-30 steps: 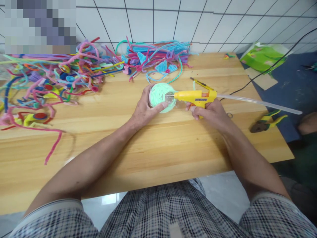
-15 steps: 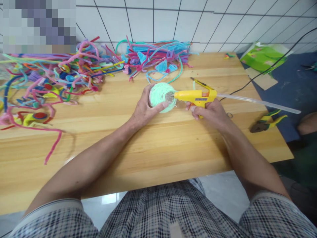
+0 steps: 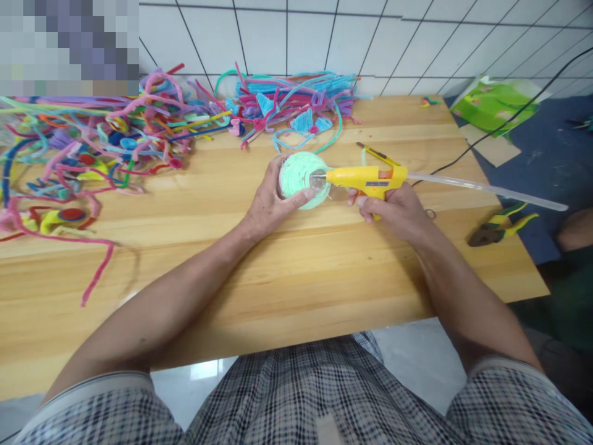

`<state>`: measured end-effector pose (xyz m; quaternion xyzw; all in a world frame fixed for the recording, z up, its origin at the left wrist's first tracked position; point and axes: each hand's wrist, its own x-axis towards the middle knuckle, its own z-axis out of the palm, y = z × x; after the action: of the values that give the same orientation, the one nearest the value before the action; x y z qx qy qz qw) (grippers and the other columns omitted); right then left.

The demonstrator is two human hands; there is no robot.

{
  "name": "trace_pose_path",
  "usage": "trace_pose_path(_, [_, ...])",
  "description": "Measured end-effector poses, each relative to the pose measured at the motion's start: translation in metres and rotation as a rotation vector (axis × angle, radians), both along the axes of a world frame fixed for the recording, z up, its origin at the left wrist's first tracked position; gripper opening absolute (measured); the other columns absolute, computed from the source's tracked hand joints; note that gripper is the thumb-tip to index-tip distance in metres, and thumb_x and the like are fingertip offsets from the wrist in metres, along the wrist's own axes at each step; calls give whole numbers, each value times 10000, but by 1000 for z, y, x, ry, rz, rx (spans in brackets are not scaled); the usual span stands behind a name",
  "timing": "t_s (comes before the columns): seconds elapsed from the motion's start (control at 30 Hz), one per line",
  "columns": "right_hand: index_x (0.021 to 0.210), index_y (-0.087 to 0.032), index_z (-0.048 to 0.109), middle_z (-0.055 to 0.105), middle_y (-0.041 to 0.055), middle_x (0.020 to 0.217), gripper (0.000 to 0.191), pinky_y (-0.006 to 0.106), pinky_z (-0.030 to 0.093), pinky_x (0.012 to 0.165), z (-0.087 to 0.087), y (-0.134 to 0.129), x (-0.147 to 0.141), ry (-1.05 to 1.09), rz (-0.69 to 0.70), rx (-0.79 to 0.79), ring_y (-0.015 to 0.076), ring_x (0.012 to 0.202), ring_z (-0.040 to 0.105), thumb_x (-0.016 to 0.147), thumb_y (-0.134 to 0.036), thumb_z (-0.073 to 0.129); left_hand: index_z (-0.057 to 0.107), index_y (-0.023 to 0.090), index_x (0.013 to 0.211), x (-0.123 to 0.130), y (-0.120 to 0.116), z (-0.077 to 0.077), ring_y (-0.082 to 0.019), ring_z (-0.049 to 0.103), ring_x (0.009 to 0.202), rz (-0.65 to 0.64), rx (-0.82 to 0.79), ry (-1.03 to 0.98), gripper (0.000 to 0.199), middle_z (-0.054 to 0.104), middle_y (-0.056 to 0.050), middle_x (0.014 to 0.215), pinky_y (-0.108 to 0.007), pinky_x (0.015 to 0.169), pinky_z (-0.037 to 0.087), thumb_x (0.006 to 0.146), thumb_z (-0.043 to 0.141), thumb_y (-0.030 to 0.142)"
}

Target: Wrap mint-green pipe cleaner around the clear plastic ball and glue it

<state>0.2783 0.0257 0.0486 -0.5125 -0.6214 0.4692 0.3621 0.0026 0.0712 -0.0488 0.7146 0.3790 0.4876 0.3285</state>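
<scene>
My left hand [image 3: 275,201] is closed around a round form wound with mint-green pipe cleaner [image 3: 296,175], its thumb pressing on the near side. A bare, clear-looking patch shows at the right of the coil. In my right hand [image 3: 393,207] is a yellow hot glue gun [image 3: 365,180], fingers wrapped round its grip and near the orange trigger. The metal nozzle points left and reaches that bare patch; whether it touches cannot be made out. A long clear glue stick [image 3: 491,189] juts out from the gun's back.
Colourful pipe cleaners [image 3: 152,123] lie heaped at the back left, with blue and pink ones [image 3: 296,93] by the tiled wall. A yellow utility knife [image 3: 375,153] lies behind the gun. Pliers [image 3: 498,228] rest near the right edge. A black cable [image 3: 486,139] crosses the right side.
Almost nothing differs. Both hands, the green coil and the glue gun keep their places; the view has shifted very slightly.
</scene>
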Motion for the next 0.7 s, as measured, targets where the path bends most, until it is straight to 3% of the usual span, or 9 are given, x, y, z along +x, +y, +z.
trace_pose_path(0.17, [751,-263,664,733,50,882,122,354,494,602,-1,1,1,8,-1,8,223,809,674,728,-247,783,422,307,1582,-1,0,1,-377,608,1532,-23,-14,12,915,589,-142,1630,-552,1312,528,926,770,841])
trace_pose_path(0.7, [769,-261,673,726,16,844,114,339,494,638,2,-1,-1,5,-11,0,198,777,675,728,-268,779,441,296,1567,-1,0,2,-371,626,1508,-23,-3,-5,913,615,-140,1589,-552,1306,531,916,788,833])
